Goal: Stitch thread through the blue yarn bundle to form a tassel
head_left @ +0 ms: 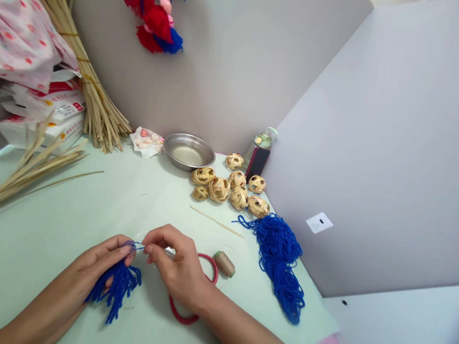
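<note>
My left hand (104,260) is closed around a bundle of blue yarn strands (119,287), whose loose ends hang down toward me over the pale green table (39,239). My right hand (173,262) pinches a thin thread at the top of that bundle, right next to my left fingertips. Red-handled scissors (186,317) lie under my right wrist. A spool of tan thread (224,263) rests just right of my right hand.
A heap of blue yarn (281,261) lies at the right table edge. Several woven bamboo balls (231,188), a metal bowl (188,151) and a bottle (263,141) stand at the back. Bamboo strips (26,171) lie on the left. Red and blue tassels (155,23) hang on the wall.
</note>
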`<move>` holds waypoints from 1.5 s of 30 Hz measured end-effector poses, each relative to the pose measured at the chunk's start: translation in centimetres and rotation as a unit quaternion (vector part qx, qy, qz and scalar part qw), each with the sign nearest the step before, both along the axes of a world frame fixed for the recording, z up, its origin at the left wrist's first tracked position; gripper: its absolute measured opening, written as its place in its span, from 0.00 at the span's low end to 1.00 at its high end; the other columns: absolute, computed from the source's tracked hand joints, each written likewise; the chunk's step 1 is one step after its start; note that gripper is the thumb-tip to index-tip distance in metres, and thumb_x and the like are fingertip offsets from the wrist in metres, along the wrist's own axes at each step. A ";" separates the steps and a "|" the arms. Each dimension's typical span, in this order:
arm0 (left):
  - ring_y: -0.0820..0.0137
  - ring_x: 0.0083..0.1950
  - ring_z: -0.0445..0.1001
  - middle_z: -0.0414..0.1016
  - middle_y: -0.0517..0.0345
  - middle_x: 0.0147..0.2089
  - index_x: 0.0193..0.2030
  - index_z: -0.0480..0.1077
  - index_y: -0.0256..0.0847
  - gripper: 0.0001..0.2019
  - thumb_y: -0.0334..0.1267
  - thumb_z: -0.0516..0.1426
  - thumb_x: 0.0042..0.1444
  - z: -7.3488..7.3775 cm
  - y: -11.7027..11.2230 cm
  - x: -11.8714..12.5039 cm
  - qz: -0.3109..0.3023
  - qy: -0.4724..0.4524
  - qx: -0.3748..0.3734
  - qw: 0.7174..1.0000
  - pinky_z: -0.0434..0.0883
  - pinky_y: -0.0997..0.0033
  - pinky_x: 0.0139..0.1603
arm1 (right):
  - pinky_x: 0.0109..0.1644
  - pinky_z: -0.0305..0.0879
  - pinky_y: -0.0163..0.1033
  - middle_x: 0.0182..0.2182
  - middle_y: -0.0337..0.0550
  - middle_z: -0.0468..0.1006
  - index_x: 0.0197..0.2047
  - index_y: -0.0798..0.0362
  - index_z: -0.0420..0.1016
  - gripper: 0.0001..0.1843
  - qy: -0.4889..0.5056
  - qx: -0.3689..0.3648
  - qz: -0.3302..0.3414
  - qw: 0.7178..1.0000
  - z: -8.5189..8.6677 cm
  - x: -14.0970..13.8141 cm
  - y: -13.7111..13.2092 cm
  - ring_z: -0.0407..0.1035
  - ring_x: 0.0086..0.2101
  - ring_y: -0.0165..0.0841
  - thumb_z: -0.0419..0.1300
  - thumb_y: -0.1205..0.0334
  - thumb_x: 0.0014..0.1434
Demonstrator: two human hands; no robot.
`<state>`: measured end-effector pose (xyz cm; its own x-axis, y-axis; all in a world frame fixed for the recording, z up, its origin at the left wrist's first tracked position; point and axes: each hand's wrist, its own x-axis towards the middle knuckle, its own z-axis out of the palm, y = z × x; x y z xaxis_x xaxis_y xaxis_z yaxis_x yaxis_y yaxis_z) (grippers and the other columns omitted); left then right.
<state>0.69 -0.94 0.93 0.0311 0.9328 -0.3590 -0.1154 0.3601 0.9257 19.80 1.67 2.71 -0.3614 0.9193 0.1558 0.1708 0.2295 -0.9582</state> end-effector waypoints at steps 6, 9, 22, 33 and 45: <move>0.61 0.32 0.72 0.76 0.60 0.29 0.30 0.81 0.50 0.23 0.65 0.75 0.41 -0.2 0.1 0.0 0.017 -0.028 -0.027 0.999 0.73 0.67 0.31 | 0.49 0.71 0.36 0.42 0.45 0.80 0.52 0.49 0.83 0.19 -0.212 0.202 0.058 0.954 -0.8 0.6 -0.3 0.75 0.42 0.33 0.53 0.74 0.72; 0.60 0.34 0.74 0.78 0.59 0.29 0.31 0.82 0.50 0.22 0.64 0.76 0.40 -0.4 0.2 0.0 0.020 -0.031 -0.025 0.999 0.76 0.66 0.33 | 0.45 0.69 0.36 0.41 0.45 0.79 0.56 0.50 0.83 0.20 -0.262 0.251 0.053 0.930 -1.2 0.6 -0.3 0.74 0.40 0.34 0.53 0.72 0.73; 0.54 0.42 0.81 0.86 0.57 0.34 0.38 0.85 0.52 0.14 0.53 0.75 0.47 -1.3 0.1 -0.7 0.000 -0.026 0.003 1.000 0.80 0.64 0.42 | 0.39 0.60 0.43 0.36 0.42 0.75 0.55 0.51 0.79 0.14 -0.411 0.385 0.066 0.824 -0.9 0.5 -0.2 0.65 0.34 0.36 0.52 0.69 0.79; 0.58 0.38 0.77 0.81 0.58 0.33 0.40 0.83 0.50 0.19 0.62 0.72 0.54 -1.6 0.4 -1.1 -0.018 -0.001 0.039 0.999 0.76 0.64 0.40 | 0.38 0.64 0.45 0.34 0.45 0.76 0.49 0.56 0.76 0.14 -0.479 0.404 0.074 0.776 -0.8 -0.7 -0.6 0.70 0.33 0.40 0.48 0.70 0.80; 0.64 0.30 0.66 0.73 0.60 0.31 0.38 0.78 0.48 0.25 0.70 0.65 0.57 -1.3 0.4 -0.9 -0.111 0.056 0.047 0.991 0.63 0.67 0.28 | 0.49 0.68 0.39 0.42 0.42 0.78 0.45 0.52 0.81 0.14 -0.141 -0.003 0.038 0.989 1.3 1.0 0.7 0.72 0.42 0.34 0.64 0.49 0.75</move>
<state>-0.23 -0.49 -0.41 0.2045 0.9370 -0.2833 0.0620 0.2764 0.9590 20.79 2.41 4.01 -0.4577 0.8884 0.0340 0.4147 0.2472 -0.8757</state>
